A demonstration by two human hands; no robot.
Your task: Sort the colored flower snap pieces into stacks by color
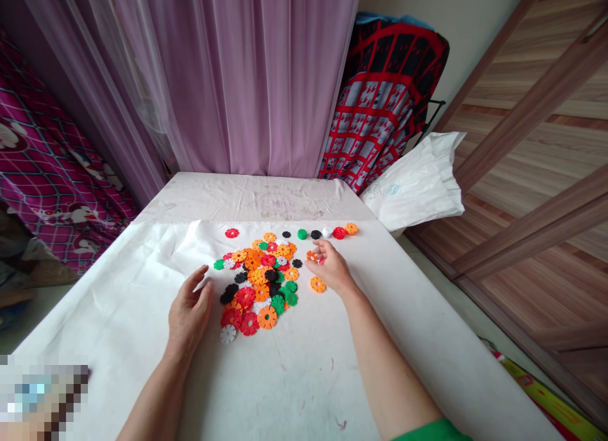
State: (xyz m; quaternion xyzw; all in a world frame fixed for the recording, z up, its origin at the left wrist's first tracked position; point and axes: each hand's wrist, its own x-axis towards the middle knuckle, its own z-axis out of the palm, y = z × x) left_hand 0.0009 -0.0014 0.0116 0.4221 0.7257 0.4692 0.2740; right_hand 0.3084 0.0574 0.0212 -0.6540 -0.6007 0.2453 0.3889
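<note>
Several notched plastic flower discs (260, 275) lie in a loose pile on the white-covered table, in orange, red, green, black and white. My left hand (191, 305) is left of the pile, thumb and fingers apart, with nothing in it. My right hand (332, 268) is right of the pile, its thumb and fingers curved round an orange disc (311, 256). A bit of red shows beside that disc, partly hidden by the hand. Just below the right hand, another orange disc (318, 284) lies flat.
Beyond my right hand runs a row of small pieces: green (302, 234), black (316, 235), white (327, 232), red (339, 233) and orange (351, 229). A single red disc (232, 233) lies behind the pile. A white bag (418, 184) stands at the table's right edge.
</note>
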